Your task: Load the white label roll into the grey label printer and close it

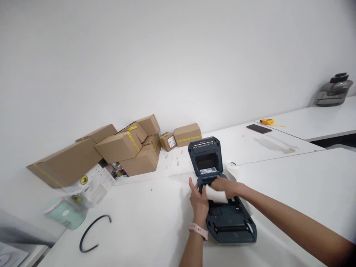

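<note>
A dark label printer [230,220] lies on the white table with its lid [207,155] swung up. At its left side is my left hand [198,202], the index finger stretched out and the thumb against the end of a rolled piece of white paper [216,195]. That paper lies across the printer's opening. My right hand [226,186] reaches in from the right behind the paper, fingers curled down into the printer body; what its fingertips hold is hidden. A white paper roll [232,165] stands just right of the lid hinge.
Cardboard boxes [119,146] are stacked at the back left, near plastic-wrapped packages [97,185] and a green pouch [68,213]. A black curved band [86,231] lies front left. Toward the back right are a phone [259,128], a yellow tape measure [267,121] and a clear jug [333,92].
</note>
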`<state>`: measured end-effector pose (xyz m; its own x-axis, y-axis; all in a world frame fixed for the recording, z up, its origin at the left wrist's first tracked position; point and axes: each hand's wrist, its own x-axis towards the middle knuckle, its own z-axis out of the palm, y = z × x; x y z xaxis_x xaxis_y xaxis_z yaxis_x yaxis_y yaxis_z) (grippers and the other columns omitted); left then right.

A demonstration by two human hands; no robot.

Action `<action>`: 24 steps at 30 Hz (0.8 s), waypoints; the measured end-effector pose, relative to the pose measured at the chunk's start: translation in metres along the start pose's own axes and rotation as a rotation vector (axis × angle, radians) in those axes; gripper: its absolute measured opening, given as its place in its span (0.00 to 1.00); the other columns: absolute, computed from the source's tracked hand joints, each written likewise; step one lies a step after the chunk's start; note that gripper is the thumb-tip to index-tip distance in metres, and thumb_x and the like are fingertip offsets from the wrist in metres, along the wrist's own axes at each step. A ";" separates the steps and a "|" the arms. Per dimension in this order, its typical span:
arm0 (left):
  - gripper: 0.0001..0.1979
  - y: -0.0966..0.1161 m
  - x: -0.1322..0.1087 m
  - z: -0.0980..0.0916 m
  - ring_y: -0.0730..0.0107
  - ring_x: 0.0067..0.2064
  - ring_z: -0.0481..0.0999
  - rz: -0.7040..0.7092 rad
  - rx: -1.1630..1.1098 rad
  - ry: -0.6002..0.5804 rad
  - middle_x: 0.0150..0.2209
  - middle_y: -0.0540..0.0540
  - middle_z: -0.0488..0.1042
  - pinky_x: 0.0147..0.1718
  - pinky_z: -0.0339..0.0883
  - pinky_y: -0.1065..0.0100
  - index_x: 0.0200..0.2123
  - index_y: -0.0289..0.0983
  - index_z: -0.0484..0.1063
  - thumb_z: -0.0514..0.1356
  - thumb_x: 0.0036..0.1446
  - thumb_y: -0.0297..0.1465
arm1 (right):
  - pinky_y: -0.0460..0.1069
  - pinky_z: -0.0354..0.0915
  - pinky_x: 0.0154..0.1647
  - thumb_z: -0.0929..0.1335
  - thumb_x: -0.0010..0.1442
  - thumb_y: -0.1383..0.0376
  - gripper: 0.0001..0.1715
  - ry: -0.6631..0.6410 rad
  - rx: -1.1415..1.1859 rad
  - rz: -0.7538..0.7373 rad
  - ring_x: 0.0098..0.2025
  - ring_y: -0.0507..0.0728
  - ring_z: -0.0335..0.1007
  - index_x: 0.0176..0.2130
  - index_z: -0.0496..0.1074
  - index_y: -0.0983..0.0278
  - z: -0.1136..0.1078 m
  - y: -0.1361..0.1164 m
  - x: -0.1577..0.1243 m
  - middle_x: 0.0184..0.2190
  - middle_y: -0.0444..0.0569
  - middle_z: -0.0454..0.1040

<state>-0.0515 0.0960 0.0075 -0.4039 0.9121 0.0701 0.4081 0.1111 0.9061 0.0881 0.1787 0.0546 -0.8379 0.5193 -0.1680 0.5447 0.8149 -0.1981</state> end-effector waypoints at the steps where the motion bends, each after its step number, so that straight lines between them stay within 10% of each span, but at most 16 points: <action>1: 0.37 0.000 0.001 0.000 0.58 0.56 0.74 -0.017 0.007 0.001 0.59 0.38 0.71 0.53 0.64 0.63 0.69 0.36 0.41 0.53 0.61 0.38 | 0.58 0.58 0.52 0.67 0.49 0.73 0.11 -0.028 -0.007 -0.009 0.41 0.64 0.75 0.33 0.77 0.63 0.000 -0.003 0.001 0.34 0.53 0.80; 13: 0.35 0.005 -0.002 -0.002 0.60 0.58 0.72 -0.044 0.010 -0.005 0.60 0.38 0.70 0.55 0.61 0.63 0.68 0.37 0.43 0.52 0.63 0.38 | 0.58 0.59 0.51 0.70 0.48 0.65 0.15 -0.118 0.092 -0.077 0.39 0.62 0.73 0.39 0.79 0.60 -0.022 -0.009 -0.015 0.31 0.47 0.77; 18: 0.35 0.007 -0.003 -0.003 0.59 0.59 0.71 -0.050 -0.032 -0.007 0.60 0.39 0.70 0.55 0.62 0.63 0.68 0.39 0.43 0.52 0.63 0.40 | 0.54 0.62 0.54 0.67 0.61 0.52 0.27 0.231 0.686 -0.122 0.54 0.62 0.68 0.58 0.70 0.55 -0.032 0.015 -0.093 0.54 0.50 0.72; 24: 0.34 0.007 -0.003 -0.003 0.59 0.61 0.69 -0.075 -0.034 -0.021 0.62 0.37 0.67 0.56 0.61 0.62 0.68 0.39 0.44 0.52 0.63 0.40 | 0.59 0.61 0.59 0.69 0.57 0.46 0.28 0.494 0.935 0.243 0.60 0.70 0.63 0.53 0.74 0.54 0.034 0.074 -0.155 0.59 0.52 0.70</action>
<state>-0.0496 0.0934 0.0151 -0.4149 0.9098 -0.0068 0.3489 0.1660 0.9224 0.2593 0.1498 0.0334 -0.5111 0.8571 0.0641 0.3329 0.2661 -0.9046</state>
